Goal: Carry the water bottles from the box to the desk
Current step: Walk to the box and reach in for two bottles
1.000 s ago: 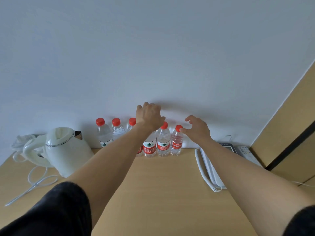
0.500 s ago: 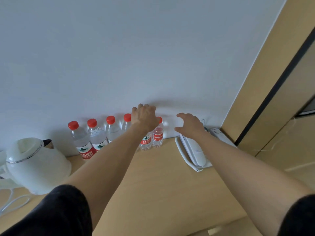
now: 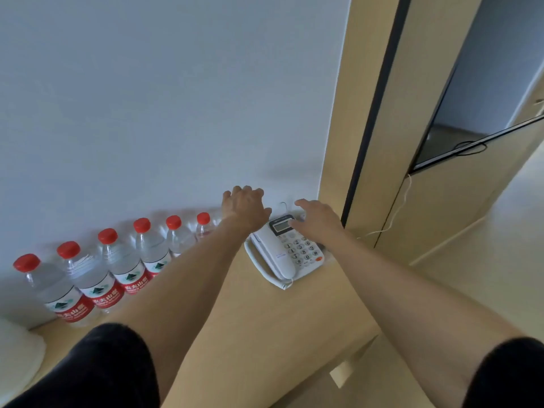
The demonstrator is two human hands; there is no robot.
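Reaching forward over the desk (image 3: 235,319), both bare arms extend toward the back edge where it meets the wall. Water bottles (image 3: 123,266) stand upright in a row along that back edge, six red caps countable, long axes vertical; the row runs from the near-left toward the left hand (image 3: 245,209). The far end of the row passes behind the left forearm, so any bottle there cannot be seen.

Left hand: fingers loosely spread, curved downward, holding nothing visible; whether the fingertips touch a hidden bottle cannot be told. Right hand (image 3: 316,219): fingers apart and relaxed, empty, hovering above the back of the telephone (image 3: 287,251).

Key relation: bottles lie to the left of both hands; left hand is nearer. The box is not in view.

Judgement: bottles appear placed; hands look free to go back for more.

Obstacles: telephone sits near the desk's right edge, just beside the row's end. A white object (image 3: 17,348) shows at the near-left corner.
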